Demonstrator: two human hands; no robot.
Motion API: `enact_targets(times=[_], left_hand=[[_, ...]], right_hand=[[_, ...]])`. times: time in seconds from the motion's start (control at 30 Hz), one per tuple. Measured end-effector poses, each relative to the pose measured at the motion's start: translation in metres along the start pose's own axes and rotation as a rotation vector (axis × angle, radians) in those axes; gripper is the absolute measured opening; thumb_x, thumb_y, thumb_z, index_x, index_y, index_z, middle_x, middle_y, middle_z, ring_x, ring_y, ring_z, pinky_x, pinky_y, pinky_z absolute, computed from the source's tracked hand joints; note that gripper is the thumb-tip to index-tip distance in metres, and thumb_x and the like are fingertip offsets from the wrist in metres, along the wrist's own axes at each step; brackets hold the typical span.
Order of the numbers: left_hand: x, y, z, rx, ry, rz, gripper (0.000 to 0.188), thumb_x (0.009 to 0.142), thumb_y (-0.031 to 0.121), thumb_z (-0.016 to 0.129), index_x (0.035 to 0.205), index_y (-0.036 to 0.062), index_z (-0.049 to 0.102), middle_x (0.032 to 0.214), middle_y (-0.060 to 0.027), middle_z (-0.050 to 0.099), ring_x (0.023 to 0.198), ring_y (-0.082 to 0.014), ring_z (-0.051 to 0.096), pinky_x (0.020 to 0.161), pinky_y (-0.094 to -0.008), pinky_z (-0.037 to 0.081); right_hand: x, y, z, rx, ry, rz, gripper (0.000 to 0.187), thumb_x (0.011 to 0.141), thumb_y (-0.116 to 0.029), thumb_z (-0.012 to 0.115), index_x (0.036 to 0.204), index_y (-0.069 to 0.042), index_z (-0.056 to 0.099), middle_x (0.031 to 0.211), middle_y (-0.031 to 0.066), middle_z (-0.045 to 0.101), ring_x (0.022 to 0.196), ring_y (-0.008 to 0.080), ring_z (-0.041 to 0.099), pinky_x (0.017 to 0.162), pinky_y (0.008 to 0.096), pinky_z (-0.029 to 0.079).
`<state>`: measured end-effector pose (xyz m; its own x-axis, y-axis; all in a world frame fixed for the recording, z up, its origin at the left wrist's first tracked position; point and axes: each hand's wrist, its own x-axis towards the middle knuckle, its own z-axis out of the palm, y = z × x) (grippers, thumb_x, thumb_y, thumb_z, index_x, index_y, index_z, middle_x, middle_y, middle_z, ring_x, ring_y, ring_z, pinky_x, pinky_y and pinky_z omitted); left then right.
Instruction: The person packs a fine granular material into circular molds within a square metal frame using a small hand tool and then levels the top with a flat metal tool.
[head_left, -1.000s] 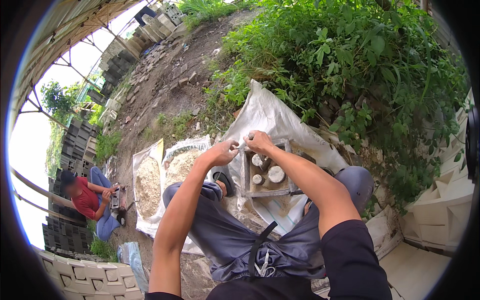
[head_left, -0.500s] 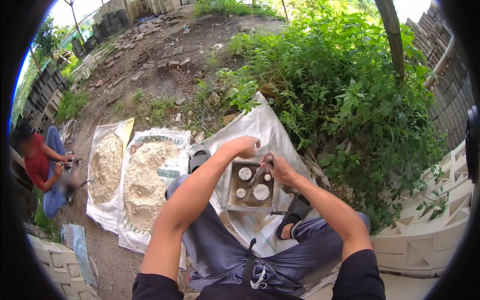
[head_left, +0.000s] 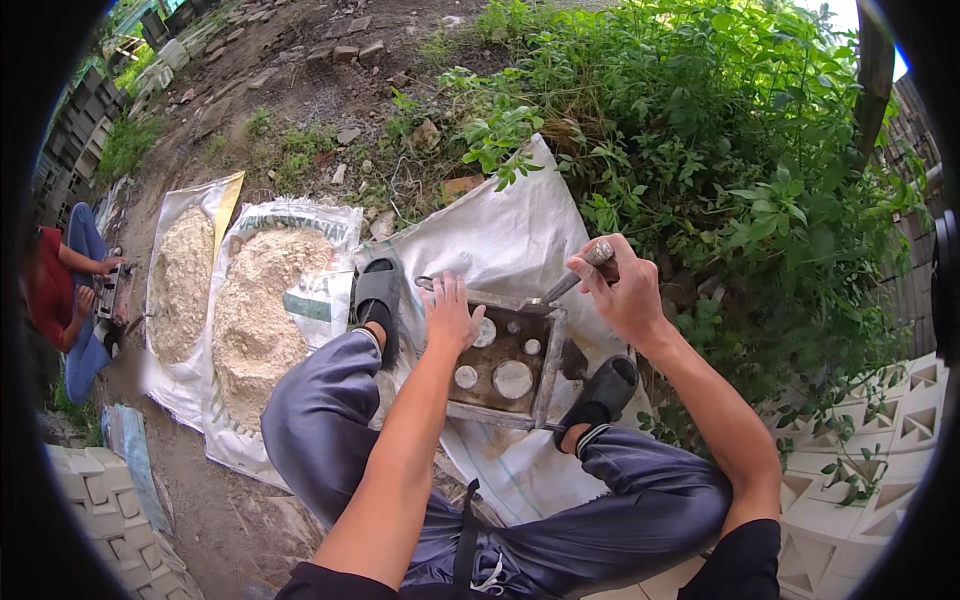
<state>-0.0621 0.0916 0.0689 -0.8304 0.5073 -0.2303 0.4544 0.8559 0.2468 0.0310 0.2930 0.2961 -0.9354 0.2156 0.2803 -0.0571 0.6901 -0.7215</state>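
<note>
Head view: 1 sandal [head_left: 376, 287] stands between the frame [head_left: 549, 370] and 2 sacks [head_left: 341, 236].

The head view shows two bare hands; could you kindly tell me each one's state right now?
Left hand: open, fingers extended, at the square frame's left side.
Right hand: closed, holding a tool by its handle.

Daylight falls on leafy green plants [head_left: 690, 150] beside brown soil [head_left: 285, 85]
</note>
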Motion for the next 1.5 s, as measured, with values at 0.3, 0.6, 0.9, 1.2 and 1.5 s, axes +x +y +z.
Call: enact_targets(times=[0.3, 0.6, 0.9, 1.2, 1.5], left_hand=[[-0.021, -0.007, 0.042, -0.081, 0.259, 0.137, 0.082, 0.089, 0.047, 0.052, 0.151, 0.0068, 0.016, 0.159, -0.0103, 0.012, 0.146, -0.0324, 0.009, 0.116, -0.0525, 0.013], [-0.022, -0.018, 0.033, -0.166, 0.205, 0.188, 0.083, 0.089, 0.045, 0.053, 0.152, 0.0062, 0.014, 0.159, -0.0109, 0.01, 0.145, -0.0319, 0.013, 0.116, -0.0503, 0.017], [-0.01, -0.031, 0.061, -0.524, 0.389, -0.201, 0.053, 0.092, 0.038, 0.052, 0.133, 0.0039, 0.045, 0.122, -0.0257, 0.057, 0.112, -0.0415, 0.055, 0.097, -0.0478, 0.042], [-0.009, -0.025, 0.045, -0.567, 0.175, -0.33, 0.049, 0.096, 0.043, 0.042, 0.126, 0.0048, 0.048, 0.1, -0.0305, 0.063, 0.09, -0.0499, 0.059, 0.082, -0.0547, 0.045], [-0.012, -0.028, 0.05, -0.537, 0.187, -0.318, 0.05, 0.098, 0.042, 0.037, 0.125, 0.0021, 0.049, 0.099, -0.03, 0.063, 0.09, -0.0488, 0.06, 0.081, -0.0547, 0.045]], right_hand=[[-0.018, 0.019, -0.022, -0.079, 0.119, 0.05, 0.021, 0.087, -0.016, 0.07, 0.091, -0.001, 0.056, 0.072, 0.0061, 0.068, 0.062, 0.013, 0.068, 0.053, 0.024, 0.05], [-0.015, 0.011, -0.035, -0.044, 0.137, 0.042, 0.017, 0.088, -0.011, 0.069, 0.092, 0.001, 0.058, 0.071, 0.0054, 0.068, 0.061, 0.0094, 0.067, 0.053, 0.0205, 0.051], [-0.024, 0.051, 0.01, -0.027, 0.067, -0.022, 0.019, 0.086, -0.013, 0.071, 0.094, -0.001, 0.058, 0.078, 0.0069, 0.068, 0.06, 0.0126, 0.064, 0.054, 0.0253, 0.05], [-0.045, 0.067, 0.045, -0.015, -0.025, -0.38, 0.028, 0.083, -0.01, 0.072, 0.101, -0.001, 0.053, 0.088, 0.0083, 0.068, 0.073, 0.0215, 0.067, 0.061, 0.0305, 0.051], [-0.053, 0.06, 0.06, 0.174, -0.193, -0.236, 0.031, 0.081, 0.007, 0.064, 0.105, -0.003, 0.046, 0.088, 0.012, 0.065, 0.073, 0.0237, 0.068, 0.061, 0.0319, 0.054]])
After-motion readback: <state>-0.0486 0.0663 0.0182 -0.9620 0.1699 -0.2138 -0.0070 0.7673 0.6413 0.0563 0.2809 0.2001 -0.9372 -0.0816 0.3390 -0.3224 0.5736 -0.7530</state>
